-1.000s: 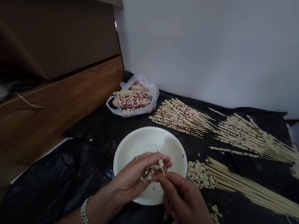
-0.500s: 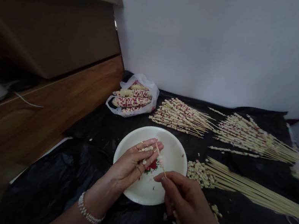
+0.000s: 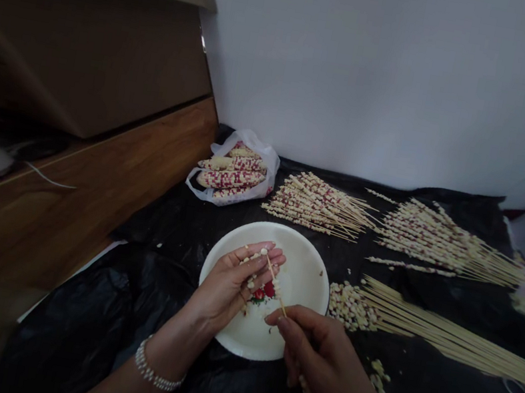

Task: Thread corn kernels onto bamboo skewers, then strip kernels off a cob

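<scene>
My left hand (image 3: pixel 233 284) hovers over a white plate (image 3: pixel 310 269), palm up and cupped around a few pale corn kernels (image 3: pixel 254 261). My right hand (image 3: pixel 316 352) pinches a thin bamboo skewer (image 3: pixel 275 287) whose tip reaches into the left palm, with kernels strung along it. The skewer's lower end runs under my right wrist with more kernels on it. A red flower print shows on the plate between my hands.
A plastic bag of red-and-white corn cobs (image 3: pixel 231 176) lies at the back. Two piles of loaded skewers (image 3: pixel 319 205) (image 3: pixel 442 242) sit behind the plate. Loose kernels (image 3: pixel 350 305) and bare skewers (image 3: pixel 451 335) lie to the right on black sheeting. A wooden board (image 3: pixel 64 195) borders the left.
My left hand opened out and slid back over the plate, uncovering the flower print. The skewer's tip moved into the left palm and my right hand dropped slightly.
</scene>
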Action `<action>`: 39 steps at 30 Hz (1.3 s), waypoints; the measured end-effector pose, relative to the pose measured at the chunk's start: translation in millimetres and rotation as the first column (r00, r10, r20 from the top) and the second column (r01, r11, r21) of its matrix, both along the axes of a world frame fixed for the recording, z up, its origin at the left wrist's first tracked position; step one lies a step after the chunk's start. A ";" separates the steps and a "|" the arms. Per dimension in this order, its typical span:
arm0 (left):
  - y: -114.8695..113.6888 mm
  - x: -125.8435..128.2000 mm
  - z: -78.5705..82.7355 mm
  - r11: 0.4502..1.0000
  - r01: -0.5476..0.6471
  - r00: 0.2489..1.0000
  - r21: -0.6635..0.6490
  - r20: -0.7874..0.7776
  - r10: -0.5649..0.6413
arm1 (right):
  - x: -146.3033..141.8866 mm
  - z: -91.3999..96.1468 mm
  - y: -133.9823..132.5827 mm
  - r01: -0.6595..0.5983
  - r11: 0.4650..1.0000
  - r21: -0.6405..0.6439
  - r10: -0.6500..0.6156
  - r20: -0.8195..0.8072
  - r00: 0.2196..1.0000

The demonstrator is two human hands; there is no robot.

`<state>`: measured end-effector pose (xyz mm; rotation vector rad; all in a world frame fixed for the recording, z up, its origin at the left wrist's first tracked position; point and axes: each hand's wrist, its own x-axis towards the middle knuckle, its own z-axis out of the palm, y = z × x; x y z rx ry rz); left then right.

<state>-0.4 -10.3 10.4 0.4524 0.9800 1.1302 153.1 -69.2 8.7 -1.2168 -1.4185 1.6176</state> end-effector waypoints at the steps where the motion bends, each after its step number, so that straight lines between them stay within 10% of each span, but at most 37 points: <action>1: -0.2 0.0 -0.3 1.000 0.003 1.000 0.007 -0.004 -0.003 | -0.2 -0.2 0.1 0.000 1.000 -0.004 0.000 -0.005 1.000; 39: 0.5 3.2 2.9 0.997 -0.060 0.998 -0.040 0.018 0.061 | -1.6 5.0 0.9 0.007 1.000 -0.023 -0.006 0.010 1.000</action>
